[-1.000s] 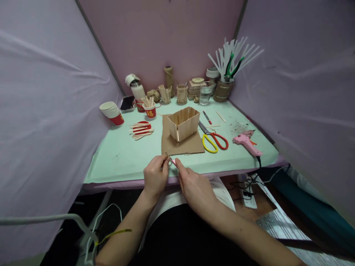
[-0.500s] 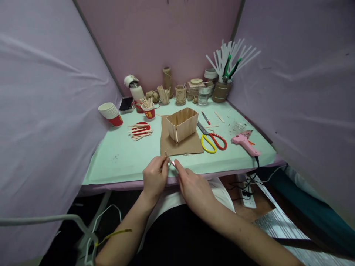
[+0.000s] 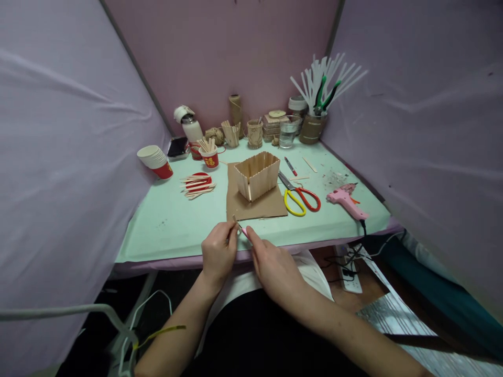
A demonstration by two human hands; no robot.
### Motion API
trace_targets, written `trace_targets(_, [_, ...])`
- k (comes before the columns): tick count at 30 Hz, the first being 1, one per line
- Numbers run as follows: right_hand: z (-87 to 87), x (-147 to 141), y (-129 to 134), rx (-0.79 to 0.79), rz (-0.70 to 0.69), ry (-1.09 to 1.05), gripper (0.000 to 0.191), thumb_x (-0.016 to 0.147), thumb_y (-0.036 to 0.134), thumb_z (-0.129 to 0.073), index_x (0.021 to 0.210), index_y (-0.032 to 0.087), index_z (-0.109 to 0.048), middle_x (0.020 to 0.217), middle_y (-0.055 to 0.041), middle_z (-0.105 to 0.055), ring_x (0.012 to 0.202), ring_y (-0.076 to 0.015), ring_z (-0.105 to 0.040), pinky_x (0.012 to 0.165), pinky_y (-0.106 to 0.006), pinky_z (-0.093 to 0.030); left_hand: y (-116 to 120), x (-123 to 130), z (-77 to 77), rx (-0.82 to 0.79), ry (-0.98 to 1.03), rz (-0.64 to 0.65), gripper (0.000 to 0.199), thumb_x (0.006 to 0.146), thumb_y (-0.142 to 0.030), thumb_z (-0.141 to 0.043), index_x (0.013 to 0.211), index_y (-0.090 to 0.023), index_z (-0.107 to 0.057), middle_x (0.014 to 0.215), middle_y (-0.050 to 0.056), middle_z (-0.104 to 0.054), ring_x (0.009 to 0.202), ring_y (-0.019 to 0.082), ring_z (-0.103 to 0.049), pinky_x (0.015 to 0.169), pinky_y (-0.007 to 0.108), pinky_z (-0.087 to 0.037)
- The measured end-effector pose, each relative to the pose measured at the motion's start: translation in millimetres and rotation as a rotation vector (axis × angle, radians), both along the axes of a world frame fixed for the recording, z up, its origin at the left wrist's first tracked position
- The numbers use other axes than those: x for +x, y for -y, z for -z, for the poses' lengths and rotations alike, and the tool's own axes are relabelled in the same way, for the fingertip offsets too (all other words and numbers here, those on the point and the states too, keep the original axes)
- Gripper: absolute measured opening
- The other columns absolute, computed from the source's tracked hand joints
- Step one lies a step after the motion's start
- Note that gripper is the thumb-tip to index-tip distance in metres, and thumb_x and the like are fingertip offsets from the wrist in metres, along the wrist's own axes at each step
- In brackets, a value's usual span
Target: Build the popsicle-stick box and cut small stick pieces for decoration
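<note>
Near the table's front edge, my left hand [image 3: 218, 250] is closed around a short wooden craft stick [image 3: 234, 218], whose tip pokes out above the thumb. Most of that stick is hidden by my fingers. My right hand [image 3: 277, 267] grips a slim pink-handled craft knife [image 3: 244, 231], its forefinger stretched along the handle and its blade end meeting the stick. Just beyond both hands, an open box made of craft sticks [image 3: 259, 180] stands on a brown cardboard sheet [image 3: 255, 210].
Scissors [image 3: 301, 201] and a pink glue gun [image 3: 348, 201] lie to the right, its cord trailing off the edge. Craft sticks [image 3: 198, 187] lie on the left by stacked paper cups [image 3: 155, 161]. A water glass [image 3: 288, 135] and several holders line the back.
Both hands keep their grips and stay almost in place. The whole view has shifted very slightly; the box, scissors and glue gun have not moved on the table.
</note>
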State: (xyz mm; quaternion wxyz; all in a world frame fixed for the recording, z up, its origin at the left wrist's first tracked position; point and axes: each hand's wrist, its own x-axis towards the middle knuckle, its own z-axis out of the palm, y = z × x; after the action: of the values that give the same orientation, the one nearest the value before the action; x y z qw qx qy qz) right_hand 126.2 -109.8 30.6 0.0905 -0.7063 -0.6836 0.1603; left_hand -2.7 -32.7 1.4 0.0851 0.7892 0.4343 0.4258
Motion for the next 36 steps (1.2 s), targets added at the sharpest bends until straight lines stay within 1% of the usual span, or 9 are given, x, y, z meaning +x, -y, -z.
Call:
trace_targets(4, [5.0,-1,0,-0.022,-0.026,0.054,0.053,0.094,0.012,-0.032,0.146,0.018,-0.029,0.093,-0.0107,-0.070,0.079,-0.0267,-0.070,0.064,-0.034,-0.050,1,0,-0.6,-0.006,0.005,0.004,0.014,0.090,-0.019,-0.051,0.089,-0.018,-0.065,0.081,0.004,-0.070,0.075,0.015,-0.064,0.072,0.026,-0.049])
trace_targets(7, [9.2,-1,-1,-0.035,-0.025,0.057,0.050,0.095,0.012,-0.031,0.145,0.018,-0.031,0.092,-0.0106,-0.070,0.078,-0.0264,-0.070,0.064,-0.033,-0.050,1,1,-1.0,-0.003,0.013,0.005,0.014,0.090,-0.019,-0.051,0.090,-0.018,-0.065,0.081,0.004,-0.070,0.075,0.014,-0.064,0.073,0.025,-0.049])
trace_targets(11, [4.9,-1,-1,-0.020,-0.010,0.025,0.050,0.097,0.017,-0.030,0.147,0.018,-0.027,0.097,-0.0125,-0.070,0.082,-0.0250,-0.069,0.067,-0.033,-0.049,2,1,-0.5,-0.003,0.012,0.000,0.014,0.090,-0.021,-0.051,0.088,-0.018,-0.065,0.081,0.004,-0.069,0.075,0.014,-0.064,0.072,0.025,-0.049])
trace_targets(16, [3.6,-1,-1,-0.056,-0.027,0.055,0.052,0.094,0.011,-0.031,0.146,0.017,-0.028,0.091,-0.0113,-0.070,0.079,-0.0264,-0.070,0.065,-0.034,-0.050,2,2,-0.5,-0.005,-0.007,-0.013,0.014,0.091,-0.022,-0.050,0.088,-0.018,-0.064,0.080,0.004,-0.069,0.074,0.014,-0.064,0.072,0.026,-0.049])
trace_targets(20, [4.6,-1,-1,-0.030,-0.030,0.042,0.051,0.096,0.013,-0.030,0.146,0.018,-0.027,0.095,-0.0127,-0.069,0.081,-0.0253,-0.069,0.068,-0.033,-0.050,2,2,-0.4,0.003,-0.015,-0.029,0.014,0.090,-0.023,-0.051,0.086,-0.018,-0.064,0.079,0.004,-0.068,0.073,0.014,-0.064,0.070,0.026,-0.049])
trace_targets(27, [4.9,-1,-2,-0.082,-0.054,0.098,0.059,0.087,0.003,-0.033,0.145,0.016,-0.030,0.089,-0.0119,-0.070,0.080,-0.0277,-0.070,0.064,-0.034,-0.050,3,2,0.1,0.001,-0.018,-0.021,0.014,0.090,-0.022,-0.051,0.087,-0.017,-0.064,0.080,0.004,-0.068,0.075,0.015,-0.064,0.072,0.025,-0.049])
trace_targets(30, [2.9,-1,-1,-0.046,-0.037,0.087,0.055,0.090,0.006,-0.033,0.145,0.017,-0.030,0.091,-0.0115,-0.070,0.079,-0.0264,-0.070,0.064,-0.033,-0.050,3,1,0.4,-0.011,-0.012,-0.024,0.014,0.090,-0.023,-0.051,0.086,-0.018,-0.063,0.079,0.004,-0.068,0.074,0.014,-0.063,0.071,0.025,-0.049])
trace_targets(33, [0.0,-2,-1,-0.024,-0.035,0.075,0.054,0.093,0.010,-0.033,0.146,0.017,-0.026,0.092,-0.0113,-0.070,0.078,-0.0255,-0.070,0.065,-0.033,-0.051,3,1,0.2,-0.013,-0.011,-0.033,0.015,0.091,-0.025,-0.051,0.084,-0.018,-0.063,0.078,0.003,-0.067,0.073,0.014,-0.063,0.070,0.025,-0.048])
trace_targets(36, [-1.0,-3,-2,-0.055,-0.041,0.103,0.058,0.091,0.006,-0.035,0.147,0.017,-0.024,0.091,-0.0114,-0.069,0.077,-0.0251,-0.070,0.064,-0.032,-0.051,3,2,-0.3,-0.015,-0.009,-0.035,0.016,0.091,-0.025,-0.050,0.083,-0.018,-0.063,0.078,0.003,-0.067,0.074,0.014,-0.063,0.071,0.025,-0.048])
